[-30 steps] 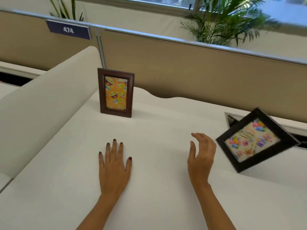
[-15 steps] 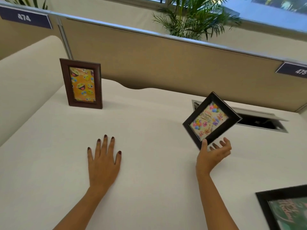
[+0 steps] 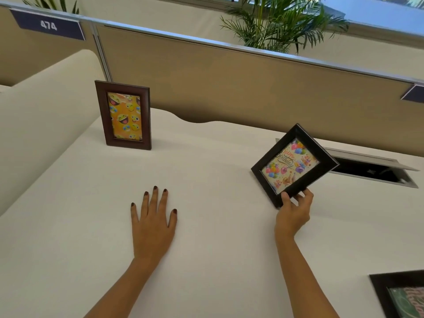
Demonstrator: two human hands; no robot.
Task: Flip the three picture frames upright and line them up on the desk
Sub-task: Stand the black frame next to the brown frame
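Observation:
A brown frame with an orange emoji picture (image 3: 125, 115) stands upright at the back left of the white desk (image 3: 206, 226). A black frame with a birthday balloon picture (image 3: 293, 165) is tilted on one corner, and my right hand (image 3: 293, 212) grips its lower corner, thumb on the front. My left hand (image 3: 152, 223) lies flat on the desk, fingers spread, holding nothing. A third black frame with a green picture (image 3: 401, 294) lies face up at the bottom right, cut off by the view's edge.
A beige partition (image 3: 229, 88) runs along the desk's back edge, with a sign reading 474 (image 3: 48, 25). An open cable hatch (image 3: 371, 171) sits in the desk behind the birthday frame. A cream side panel (image 3: 41, 115) rises at the left. Palms stand beyond the partition.
My right hand went from open beside the birthday frame to gripping its lower corner. The view swung right then partly back. My left hand stayed flat.

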